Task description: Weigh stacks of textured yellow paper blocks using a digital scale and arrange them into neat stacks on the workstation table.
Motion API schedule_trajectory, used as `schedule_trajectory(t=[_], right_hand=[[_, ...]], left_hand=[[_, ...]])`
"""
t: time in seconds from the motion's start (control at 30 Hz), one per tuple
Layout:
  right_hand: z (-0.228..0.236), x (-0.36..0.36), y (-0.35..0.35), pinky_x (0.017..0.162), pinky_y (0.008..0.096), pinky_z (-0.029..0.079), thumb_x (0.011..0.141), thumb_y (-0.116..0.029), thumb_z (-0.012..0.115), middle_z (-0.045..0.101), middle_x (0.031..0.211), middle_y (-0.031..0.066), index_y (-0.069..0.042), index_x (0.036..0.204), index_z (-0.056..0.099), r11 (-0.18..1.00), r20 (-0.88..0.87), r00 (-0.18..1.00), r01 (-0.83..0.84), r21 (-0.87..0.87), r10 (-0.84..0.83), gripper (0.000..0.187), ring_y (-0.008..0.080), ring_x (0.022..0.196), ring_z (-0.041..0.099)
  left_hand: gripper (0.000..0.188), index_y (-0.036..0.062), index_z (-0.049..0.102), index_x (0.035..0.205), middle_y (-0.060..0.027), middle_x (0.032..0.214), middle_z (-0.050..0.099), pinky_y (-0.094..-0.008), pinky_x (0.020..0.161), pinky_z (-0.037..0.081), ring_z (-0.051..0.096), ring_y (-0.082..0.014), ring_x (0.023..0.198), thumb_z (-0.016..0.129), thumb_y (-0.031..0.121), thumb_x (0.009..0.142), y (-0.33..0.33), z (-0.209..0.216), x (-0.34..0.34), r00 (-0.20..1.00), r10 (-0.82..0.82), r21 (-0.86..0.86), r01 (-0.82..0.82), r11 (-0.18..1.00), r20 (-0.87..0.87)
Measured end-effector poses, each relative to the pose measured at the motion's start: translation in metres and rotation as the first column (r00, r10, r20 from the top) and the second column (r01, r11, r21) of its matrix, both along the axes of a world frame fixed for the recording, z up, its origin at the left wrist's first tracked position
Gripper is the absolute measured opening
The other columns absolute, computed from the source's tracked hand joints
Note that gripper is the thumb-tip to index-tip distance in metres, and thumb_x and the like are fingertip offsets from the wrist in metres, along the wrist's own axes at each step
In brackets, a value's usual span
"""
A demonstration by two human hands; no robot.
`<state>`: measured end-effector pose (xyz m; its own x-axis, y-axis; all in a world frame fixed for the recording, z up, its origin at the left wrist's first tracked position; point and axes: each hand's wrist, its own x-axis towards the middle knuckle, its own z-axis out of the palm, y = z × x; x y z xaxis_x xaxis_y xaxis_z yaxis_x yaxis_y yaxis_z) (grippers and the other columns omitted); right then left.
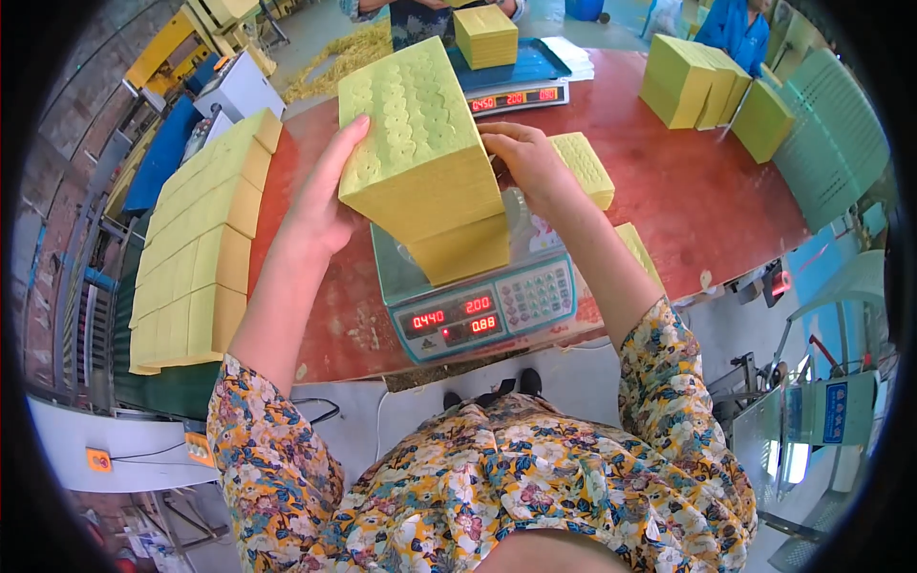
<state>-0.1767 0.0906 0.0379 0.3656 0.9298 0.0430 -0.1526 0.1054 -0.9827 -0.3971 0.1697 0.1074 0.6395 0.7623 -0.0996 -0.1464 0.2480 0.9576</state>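
Note:
A thick stack of yellow paper (pixel 420 181), its top face punched with rows of curved cuts, is held tilted above the scale. My left hand (pixel 330 196) grips its left side, with the thumb over the top edge. At its right side is my right hand (pixel 530 162), fingers bent against the stack and their tips partly hidden. Below, another block of yellow paper (pixel 463 250) rests on the pan of the digital scale (pixel 482 310), whose red digits are lit. Whether the two stacks touch cannot be made out.
The scale stands on a red table (pixel 707 205). Rows of yellow paper stacks (pixel 196 253) lie at left, with further stacks (pixel 683 81) at far right. Close to my right forearm lies a small stack (pixel 583 167). Opposite are a second scale (pixel 521 95) and a person; another person in blue (pixel 735 33) sits far right.

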Motion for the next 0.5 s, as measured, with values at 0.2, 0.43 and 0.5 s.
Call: schedule_trajectory(t=[0.2,0.43,0.5], right_hand=[[-0.012,0.006,0.006,0.054,0.0256,0.043,0.094,-0.016,0.054,0.068,0.082,0.0044,0.002,0.113,0.07,1.0,0.01,1.0,0.005,-0.002,-0.005,0.03,0.0096,0.063,0.056],[-0.02,0.003,0.005,0.053,0.0252,0.042,0.094,-0.016,0.054,0.068,0.082,0.0043,0.003,0.111,0.07,0.999,0.059,0.997,0.041,-0.033,-0.039,0.031,0.0088,0.063,0.055],[-0.024,0.002,0.006,0.057,0.0254,0.045,0.093,-0.017,0.054,0.069,0.085,0.0054,0.003,0.112,0.07,0.997,0.086,0.994,0.073,-0.011,-0.071,0.031,0.0096,0.066,0.058]], left_hand=[[0.065,0.0135,0.053,0.136,-0.0036,0.125,0.062,-0.0364,0.087,0.049,0.059,-0.0152,0.113,0.065,0.054,0.088,-0.003,0.0,0.009,0.993,0.027,-0.006,-0.028,1.0,-0.115],[0.068,0.0137,0.051,0.139,-0.0037,0.127,0.061,-0.0365,0.089,0.048,0.057,-0.015,0.115,0.064,0.056,0.087,0.003,-0.005,0.007,0.98,0.023,0.024,-0.018,1.0,-0.198],[0.068,0.0135,0.051,0.139,-0.0037,0.128,0.06,-0.0365,0.09,0.048,0.057,-0.0152,0.116,0.064,0.057,0.087,0.006,-0.006,0.005,0.979,0.018,0.02,-0.015,1.0,-0.203]])
